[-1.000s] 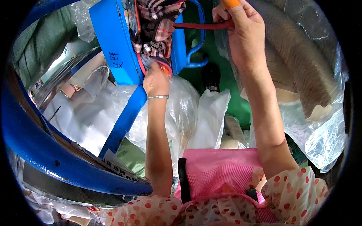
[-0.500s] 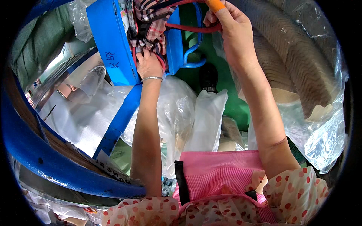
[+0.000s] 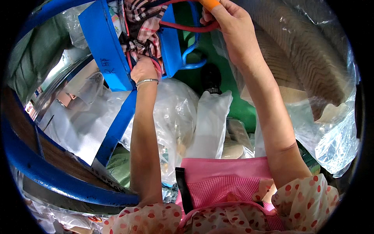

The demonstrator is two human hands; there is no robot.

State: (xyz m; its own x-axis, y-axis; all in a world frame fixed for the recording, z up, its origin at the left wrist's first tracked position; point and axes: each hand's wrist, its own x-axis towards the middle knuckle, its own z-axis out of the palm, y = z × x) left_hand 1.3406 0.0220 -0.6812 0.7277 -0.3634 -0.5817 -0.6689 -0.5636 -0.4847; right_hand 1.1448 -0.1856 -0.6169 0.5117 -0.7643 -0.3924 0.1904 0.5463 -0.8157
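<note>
Two forearms come up from a pink apron w/ dotted sleeves. Clear plastic bags sit between the arms, a bagged brown roll to the right. Left hand, bracelet on wrist, is pushed into plaid cloth inside the blue frame; fingers buried in the folds, so can't tell their grip. Further up, right hand is clenched round a red cord, which runs left from the fist twd the cloth; orange thimble-like cover on one fingertip.

Plaid checked cloth bunched between blue plates, red cord looped rightward across it
</note>
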